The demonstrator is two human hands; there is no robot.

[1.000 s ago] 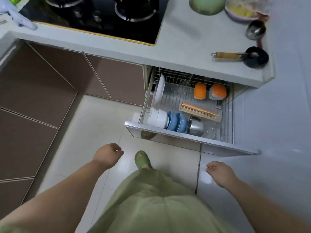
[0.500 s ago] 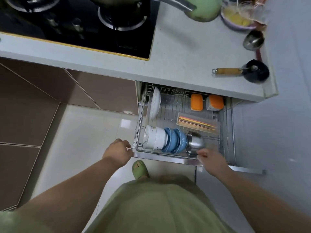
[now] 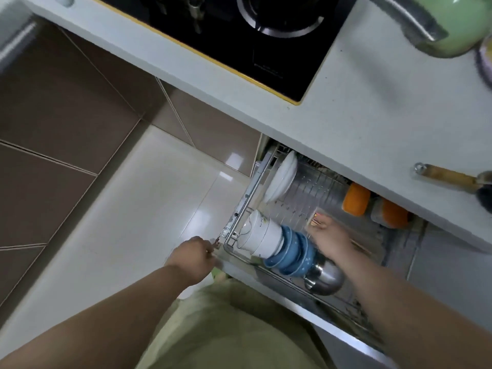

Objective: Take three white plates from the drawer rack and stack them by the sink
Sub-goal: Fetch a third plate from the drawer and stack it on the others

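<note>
The wire drawer rack (image 3: 241, 206) is pulled out below the counter. White plates (image 3: 281, 181) stand on edge at its back left. In front of them lie white bowls (image 3: 262, 237) and blue bowls (image 3: 294, 253) on their sides. My right hand (image 3: 328, 237) is inside the rack, over the blue bowls, fingers spread toward the plates and holding nothing. My left hand (image 3: 195, 255) rests at the drawer's front left corner, fingers curled; what they grip is unclear. The sink is out of view.
A steel pot (image 3: 326, 278) lies by the blue bowls. Two orange-lidded containers (image 3: 355, 199) and a chopstick tray sit further back. On the counter (image 3: 372, 107) are a black hob (image 3: 239, 30), a green kettle (image 3: 452, 20) and a wooden-handled ladle (image 3: 447, 177).
My right hand moved from the drawer's front edge into the rack, reaching over the blue bowls. My left hand stays at the front left corner. The view tilted and came closer.
</note>
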